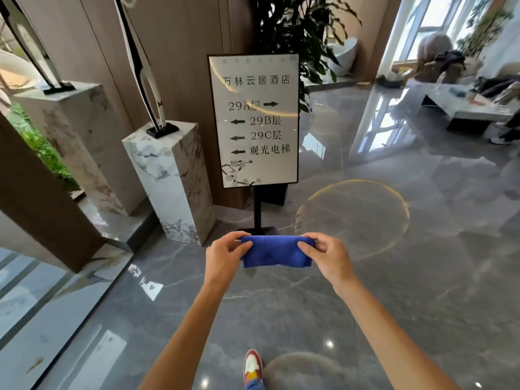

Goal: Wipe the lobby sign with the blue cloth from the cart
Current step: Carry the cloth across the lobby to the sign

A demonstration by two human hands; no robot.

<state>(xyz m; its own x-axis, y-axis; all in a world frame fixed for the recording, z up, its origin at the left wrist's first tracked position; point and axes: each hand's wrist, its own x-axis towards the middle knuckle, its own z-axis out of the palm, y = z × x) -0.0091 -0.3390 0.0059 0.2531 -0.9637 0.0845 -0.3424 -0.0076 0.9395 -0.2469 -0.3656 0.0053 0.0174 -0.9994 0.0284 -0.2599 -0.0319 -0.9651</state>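
- Both our hands hold the blue cloth (pixel 277 252) out in front of us, folded into a short band and stretched level between them, in the air above the grey floor (pixel 394 291).
- Our left hand (pixel 223 256) pinches the cloth's left end, thumb on the near side and fingers curled over its top edge.
- Our right hand (pixel 326 256) pinches the right end the same way, thumb pressed on the cloth's near face.
- Beyond the cloth and apart from it stands the sign (pixel 254 119), upright on a thin black post (pixel 257 209) with a flat base on the floor; its pale panel carries dark characters and arrows.
- Left of the sign stands a marble plinth (pixel 171 184), with a taller one (pixel 81 142) further left; each bears a sculpture on a black base.
- Behind the sign rises a leafy plant (pixel 298 26).
- Below our arms we see one red and white shoe (pixel 252 364) on the floor.
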